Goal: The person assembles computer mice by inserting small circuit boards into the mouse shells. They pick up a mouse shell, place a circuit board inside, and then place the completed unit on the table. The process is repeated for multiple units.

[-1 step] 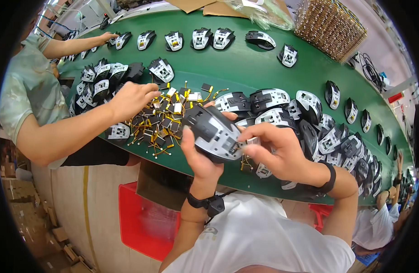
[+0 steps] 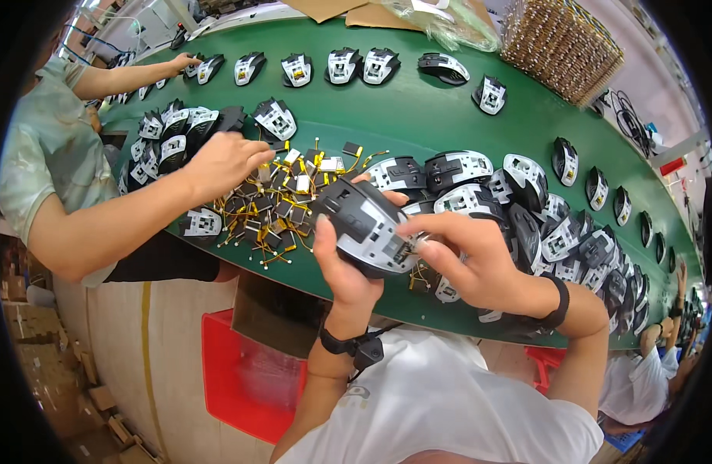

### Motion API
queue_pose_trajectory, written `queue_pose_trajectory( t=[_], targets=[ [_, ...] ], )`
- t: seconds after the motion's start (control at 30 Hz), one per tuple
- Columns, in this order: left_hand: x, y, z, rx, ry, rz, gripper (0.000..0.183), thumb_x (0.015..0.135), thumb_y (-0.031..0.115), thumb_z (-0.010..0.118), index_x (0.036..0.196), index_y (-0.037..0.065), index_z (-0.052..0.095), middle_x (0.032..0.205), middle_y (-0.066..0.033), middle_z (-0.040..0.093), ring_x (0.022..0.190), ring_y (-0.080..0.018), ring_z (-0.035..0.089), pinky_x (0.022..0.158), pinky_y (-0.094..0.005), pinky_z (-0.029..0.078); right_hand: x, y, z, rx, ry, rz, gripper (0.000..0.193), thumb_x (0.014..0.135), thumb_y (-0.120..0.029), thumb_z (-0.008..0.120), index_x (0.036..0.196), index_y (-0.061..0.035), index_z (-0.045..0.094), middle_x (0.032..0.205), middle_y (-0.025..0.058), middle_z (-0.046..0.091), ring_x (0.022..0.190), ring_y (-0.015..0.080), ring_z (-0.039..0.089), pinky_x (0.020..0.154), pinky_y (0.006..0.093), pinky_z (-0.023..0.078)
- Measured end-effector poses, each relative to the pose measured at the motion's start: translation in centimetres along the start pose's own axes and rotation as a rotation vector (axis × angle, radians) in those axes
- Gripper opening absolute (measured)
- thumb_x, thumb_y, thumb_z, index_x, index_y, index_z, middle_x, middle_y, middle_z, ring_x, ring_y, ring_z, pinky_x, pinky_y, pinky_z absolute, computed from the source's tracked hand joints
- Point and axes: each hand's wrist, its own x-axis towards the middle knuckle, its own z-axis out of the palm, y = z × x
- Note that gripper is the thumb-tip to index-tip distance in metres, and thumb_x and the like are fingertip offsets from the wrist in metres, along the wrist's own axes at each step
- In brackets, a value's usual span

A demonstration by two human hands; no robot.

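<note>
- Head view: left hand (image 2: 347, 278) grips mouse (image 2: 364, 232), thumb on its near-left side, fingers around the far side.
- Mouse sits in that palm, above the bench (image 2: 418, 116) near edge, slotted white-and-black face up.
- Right hand (image 2: 483, 259): index and thumb bent together at mouse's right end, index over the white panel. Can't tell if anything is pinched between.
- Batteries (image 2: 283, 207) heaped on bench just left of mouse; co-worker's hand (image 2: 231, 164) at the heap's far-left edge.
- More mice (image 2: 468, 198) piled right, just beyond right hand.
</note>
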Motion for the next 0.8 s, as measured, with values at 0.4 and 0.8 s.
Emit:
queue_pose_trajectory(
  t=[0.4, 0.8],
  targets=[
    [0.2, -0.4, 0.8, -0.014, 0.014, 0.108, 0.074, 0.094, 0.062, 0.034, 0.142, 0.006, 0.035, 0.117, -0.0219, 0.059, 0.092, -0.0354, 0.066, 0.080, -0.0459, 0.056, 0.0, 0.1, 0.8, 0.071, 0.214, 0.007, 0.019, 0.089, -0.008, 0.071, 0.106, 0.0008, 0.068, 0.086, 0.0065, 0.066, 0.076, 0.0097, 0.064, 0.062, 0.0229, 0.052],
    [0.6, -2.2, 2.1, 0.132, 0.105, 0.527, 0.079, 0.089, 0.066, 0.033, 0.143, 0.008, 0.034, 0.114, -0.0201, 0.058, 0.090, -0.0338, 0.064, 0.079, -0.0454, 0.053, 0.7, 0.7, 1.2, 0.615, 0.250, 0.325, 0.017, 0.086, -0.005, 0.075, 0.089, 0.0020, 0.059, 0.097, 0.0050, 0.059, 0.081, 0.0082, 0.065, 0.067, 0.0215, 0.054]
  ],
)
